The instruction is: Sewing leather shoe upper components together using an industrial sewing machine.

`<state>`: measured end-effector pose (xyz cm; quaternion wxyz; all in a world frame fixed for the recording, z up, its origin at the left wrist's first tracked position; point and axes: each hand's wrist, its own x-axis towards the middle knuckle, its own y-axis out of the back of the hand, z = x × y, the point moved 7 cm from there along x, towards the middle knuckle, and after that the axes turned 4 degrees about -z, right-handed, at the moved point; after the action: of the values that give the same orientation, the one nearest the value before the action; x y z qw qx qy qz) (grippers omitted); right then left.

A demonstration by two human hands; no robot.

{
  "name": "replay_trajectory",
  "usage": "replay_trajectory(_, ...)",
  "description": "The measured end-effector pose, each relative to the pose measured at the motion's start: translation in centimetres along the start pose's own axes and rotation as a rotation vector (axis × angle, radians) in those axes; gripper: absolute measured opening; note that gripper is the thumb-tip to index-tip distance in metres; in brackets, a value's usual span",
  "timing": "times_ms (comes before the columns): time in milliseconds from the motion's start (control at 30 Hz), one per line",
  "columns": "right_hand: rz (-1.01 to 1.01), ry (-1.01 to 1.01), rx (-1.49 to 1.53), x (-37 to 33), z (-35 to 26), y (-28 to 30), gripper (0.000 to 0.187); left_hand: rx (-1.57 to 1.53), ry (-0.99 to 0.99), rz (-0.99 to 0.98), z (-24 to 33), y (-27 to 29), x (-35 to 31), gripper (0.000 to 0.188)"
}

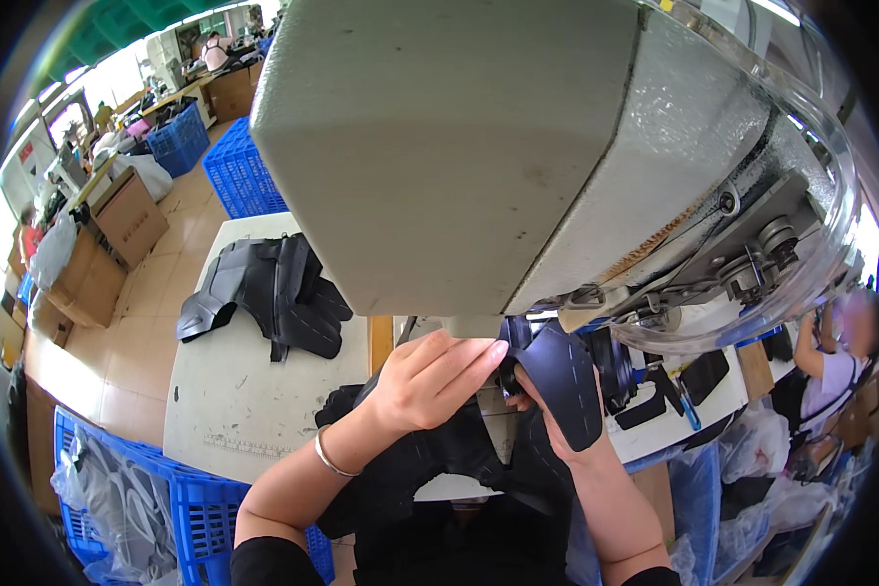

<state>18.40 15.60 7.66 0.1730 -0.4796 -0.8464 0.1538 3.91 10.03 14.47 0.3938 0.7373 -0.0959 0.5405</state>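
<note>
Below the machine head (430, 176), a black panel (563, 381) slants lengthwise, its rounded end pointing down and slightly right. The left hand's (430, 383) grip pinches its upper edge; the right hand's (559, 437) grip, partly hidden behind it, cannot be told.

Reaches in from the lower edge with bare forearms below black sleeves (278, 563). Slants the left forearm (298, 481) up and rightward, bringing up the left hand (438, 383) with its back mostly in view, fingers drawn close together and tips pointing right. Angles the right forearm (615, 503) more steeply, leaning slightly leftward toward the wrist, with the right hand (561, 439) largely hidden. Sets both hands near each other, the left somewhat higher.
</note>
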Motion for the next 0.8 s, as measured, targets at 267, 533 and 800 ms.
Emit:
replay_trajectory(267, 0.012, 0.039, -0.126, -0.1, 0.4, 0.8, 0.034, 0.061, -0.098, -0.009, 0.2, 0.0, -0.2, 0.025)
replay_trajectory(533, -0.024, 0.065, -0.129, -0.4, 0.5, 1.3, 0.033, 0.099, -0.135, 0.074, 0.3, 0.1, 0.2, 0.027)
replay_trajectory(800, 0.005, 0.034, -0.132, -0.3, 0.1, 0.4, 0.033, 0.114, -0.131, 0.081, 0.6, 0.0, -0.1, 0.025)
